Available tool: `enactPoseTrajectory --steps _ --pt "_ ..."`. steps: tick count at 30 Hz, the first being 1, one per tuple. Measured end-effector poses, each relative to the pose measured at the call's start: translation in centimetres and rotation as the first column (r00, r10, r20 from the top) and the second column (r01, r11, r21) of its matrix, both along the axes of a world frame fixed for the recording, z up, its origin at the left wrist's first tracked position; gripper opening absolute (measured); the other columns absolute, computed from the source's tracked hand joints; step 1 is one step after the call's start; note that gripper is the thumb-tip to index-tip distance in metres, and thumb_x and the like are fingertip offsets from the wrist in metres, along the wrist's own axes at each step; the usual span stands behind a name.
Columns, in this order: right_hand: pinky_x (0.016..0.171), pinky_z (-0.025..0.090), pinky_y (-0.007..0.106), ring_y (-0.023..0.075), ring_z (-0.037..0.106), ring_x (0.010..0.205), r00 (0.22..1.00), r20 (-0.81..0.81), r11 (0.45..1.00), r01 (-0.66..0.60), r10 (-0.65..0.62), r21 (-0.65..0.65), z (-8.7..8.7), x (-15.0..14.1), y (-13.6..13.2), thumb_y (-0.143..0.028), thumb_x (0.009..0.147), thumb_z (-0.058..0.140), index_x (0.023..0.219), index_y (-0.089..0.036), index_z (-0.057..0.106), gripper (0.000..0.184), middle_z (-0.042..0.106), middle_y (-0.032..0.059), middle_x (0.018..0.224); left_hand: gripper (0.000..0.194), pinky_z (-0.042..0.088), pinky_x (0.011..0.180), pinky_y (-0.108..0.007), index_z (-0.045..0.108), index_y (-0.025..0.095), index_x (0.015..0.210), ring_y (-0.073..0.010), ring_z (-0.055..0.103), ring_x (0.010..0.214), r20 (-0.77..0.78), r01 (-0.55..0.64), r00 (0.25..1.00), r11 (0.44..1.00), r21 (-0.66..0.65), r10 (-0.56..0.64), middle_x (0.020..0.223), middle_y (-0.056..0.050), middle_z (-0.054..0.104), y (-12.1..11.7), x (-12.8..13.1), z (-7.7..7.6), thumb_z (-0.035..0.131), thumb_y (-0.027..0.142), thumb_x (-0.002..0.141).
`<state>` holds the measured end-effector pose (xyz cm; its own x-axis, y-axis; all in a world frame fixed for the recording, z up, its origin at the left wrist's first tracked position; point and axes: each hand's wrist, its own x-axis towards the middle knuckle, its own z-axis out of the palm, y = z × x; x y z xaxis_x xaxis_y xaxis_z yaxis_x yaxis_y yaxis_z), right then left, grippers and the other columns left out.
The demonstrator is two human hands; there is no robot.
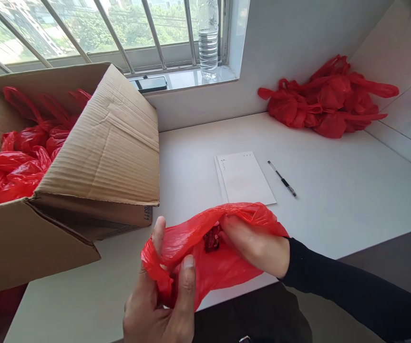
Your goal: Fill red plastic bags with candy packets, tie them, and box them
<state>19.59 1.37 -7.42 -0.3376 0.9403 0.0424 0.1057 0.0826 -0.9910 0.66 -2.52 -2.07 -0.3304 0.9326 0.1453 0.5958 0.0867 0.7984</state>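
A red plastic bag (187, 233) is held near the front edge of the table, its mouth spread toward me. My left hand (162, 295) grips the bag's handle side, with the thumb inside the opening and a finger behind the film. From the right, my right hand (248, 238) reaches into the bag up to the wrist. Its fingers are mostly hidden by the bag and blurred. Beside those fingers, inside the bag, shows a small dark red packet (211, 239); whether the hand grips it is unclear.
An open cardboard box (101, 143) holding red bags (19, 162) stands at the left. Behind my hands lie a white notepad (246, 178) and a pen (282, 179). More red bags (327, 100) are heaped back right. A water bottle (208, 47) and phone (150, 84) occupy the windowsill.
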Motion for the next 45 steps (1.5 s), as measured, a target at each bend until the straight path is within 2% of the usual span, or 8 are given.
enactPoseTrajectory --steps 4,12,17,24,30,35,38,45 --pt "0.085 0.056 0.035 0.0198 0.061 0.088 0.989 -0.132 0.979 0.043 -0.071 -0.200 0.6 0.1 -0.2 -0.038 0.108 0.043 0.091 -0.022 0.059 0.028 0.060 0.0012 0.087 0.065 0.052 0.056 -0.021 0.052 0.034 0.149 -0.0101 0.046 0.045 0.022 0.085 0.996 0.996 0.014 -0.085 0.057 0.010 0.055 0.1 0.1 -0.3 0.072 0.041 0.087" --pt "0.102 0.058 0.041 0.0244 0.067 0.116 0.973 0.230 0.969 -0.038 -0.020 0.246 -0.5 1.6 -0.8 -0.020 0.110 0.034 0.139 -0.025 0.057 0.037 0.070 0.0056 0.121 0.062 0.054 0.063 -0.019 0.051 0.041 0.148 -0.0077 0.048 0.050 0.035 0.094 0.995 0.995 0.020 -0.095 0.067 0.010 0.063 0.0 0.3 -0.3 0.070 0.037 0.089" --pt "0.119 0.045 0.048 0.0314 0.037 0.149 0.720 0.665 0.784 -0.292 -0.197 0.548 -1.3 3.6 -4.0 0.008 0.095 0.030 0.165 -0.014 0.007 0.077 0.044 0.0158 0.158 0.059 0.045 0.049 -0.017 0.055 0.035 0.147 -0.0086 0.038 0.046 0.088 0.118 0.989 0.993 0.010 -0.119 0.057 0.009 0.055 -0.2 0.3 -0.4 0.068 0.038 0.089" --pt "0.109 0.056 0.039 0.0277 0.044 0.144 0.500 0.805 0.779 -0.346 -0.318 0.522 -2.1 4.1 -5.2 0.013 0.088 0.025 0.164 -0.013 -0.001 0.084 0.050 0.0145 0.154 0.065 0.030 0.035 -0.014 0.045 0.047 0.151 -0.0066 0.026 0.042 0.114 0.163 0.980 0.987 0.018 -0.164 0.062 0.010 0.056 -0.6 0.5 -0.9 0.068 0.036 0.091" --pt "0.118 0.046 0.037 0.0266 0.039 0.147 0.564 0.768 0.731 -0.381 -0.302 0.567 0.2 4.9 -5.6 0.013 0.094 0.029 0.164 -0.011 0.003 0.079 0.057 0.0137 0.147 0.067 0.045 0.042 -0.016 0.046 0.039 0.152 -0.0083 0.043 0.043 0.213 0.160 0.965 0.987 -0.030 -0.150 0.076 0.004 0.073 -0.7 0.4 -0.4 0.069 0.039 0.090" --pt "0.118 0.047 0.036 0.0296 0.056 0.135 0.570 0.787 0.761 -0.395 -0.237 0.515 0.8 4.9 -5.8 -0.006 0.102 0.046 0.156 -0.006 0.037 0.055 0.062 0.0135 0.141 0.071 0.063 0.076 -0.029 0.055 0.035 0.147 -0.0218 0.073 0.086 0.326 0.118 0.942 0.989 -0.093 -0.082 0.087 0.000 0.076 -0.6 0.3 0.1 0.076 0.049 0.081" --pt "0.108 0.057 0.033 0.0261 0.067 0.120 0.609 0.776 0.773 -0.408 -0.166 0.486 0.0 5.3 -6.1 -0.003 0.101 0.036 0.142 -0.007 0.053 0.045 0.070 0.0129 0.126 0.072 0.062 0.073 -0.028 0.053 0.034 0.149 -0.0184 0.070 0.076 0.357 0.118 0.932 0.985 -0.123 -0.067 0.084 0.001 0.074 -0.7 0.4 0.1 0.076 0.050 0.082" --pt "0.113 0.051 0.037 0.0295 0.043 0.145 0.539 0.784 0.702 -0.428 -0.308 0.569 -0.7 4.6 -5.9 0.012 0.091 0.031 0.155 0.001 0.028 0.066 0.057 0.0182 0.146 0.070 0.061 0.073 -0.022 0.050 0.038 0.150 -0.0140 0.069 0.071 0.222 0.057 0.974 0.995 -0.083 -0.037 0.079 0.004 0.071 -0.8 1.0 0.4 0.074 0.047 0.085"
